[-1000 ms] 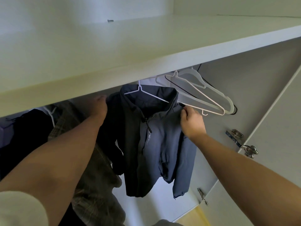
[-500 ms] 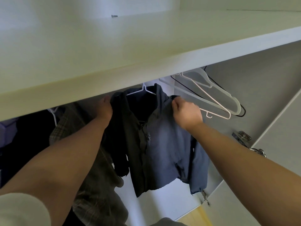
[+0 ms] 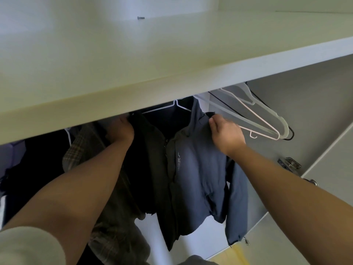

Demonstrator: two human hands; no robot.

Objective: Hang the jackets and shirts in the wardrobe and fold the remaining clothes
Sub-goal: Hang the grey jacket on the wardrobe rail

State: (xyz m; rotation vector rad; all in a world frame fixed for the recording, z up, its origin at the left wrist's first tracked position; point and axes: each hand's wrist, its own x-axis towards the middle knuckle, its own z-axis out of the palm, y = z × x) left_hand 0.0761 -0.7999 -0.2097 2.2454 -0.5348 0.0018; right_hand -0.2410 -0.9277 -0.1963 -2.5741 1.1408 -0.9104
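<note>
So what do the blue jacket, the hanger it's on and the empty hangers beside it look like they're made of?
The blue jacket: thin matte woven fabric, probably synthetic, given its soft creases and printed logo. The white hanger: a slim rod, likely coated wire, though thin plastic is possible. The empty hangers: the broad one looks like frosted translucent plastic; you can see through it.

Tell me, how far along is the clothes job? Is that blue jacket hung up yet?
Done: a plaid shirt and dark clothes hang on the left. In hand: the blue jacket sits on a white hanger, the right hand pinching one shoulder, the left hand at the other; the shelf hides the hook. Left: spare hangers wait on the right; no folding shows here.
</note>
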